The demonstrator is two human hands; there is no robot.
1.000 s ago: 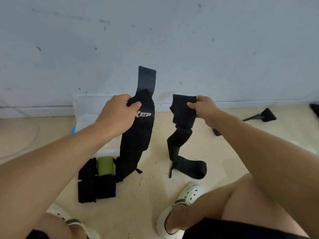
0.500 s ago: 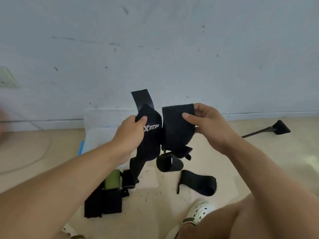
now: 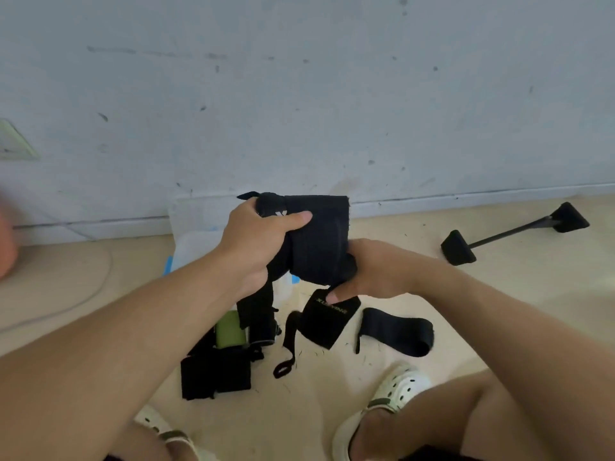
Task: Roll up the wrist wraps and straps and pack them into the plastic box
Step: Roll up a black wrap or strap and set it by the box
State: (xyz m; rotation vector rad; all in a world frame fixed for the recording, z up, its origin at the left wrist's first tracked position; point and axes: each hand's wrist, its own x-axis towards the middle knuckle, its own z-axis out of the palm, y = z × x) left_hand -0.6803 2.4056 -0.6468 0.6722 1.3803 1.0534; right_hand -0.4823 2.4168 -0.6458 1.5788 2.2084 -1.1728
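Left hand (image 3: 263, 239): raised at centre, forearm bare, thumb laid across the front of the wrist wraps (image 3: 316, 241), fingers curled behind. Right hand (image 3: 376, 269): lower, just beside, palm down, fingers pinching the bundle's underside. Both knees bent.

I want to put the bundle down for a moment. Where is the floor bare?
Bare floor lies right of the loose black strap, toward the black bar, and far left of the plastic box. It is crowded between the shoes, around the black pile with the green roll.
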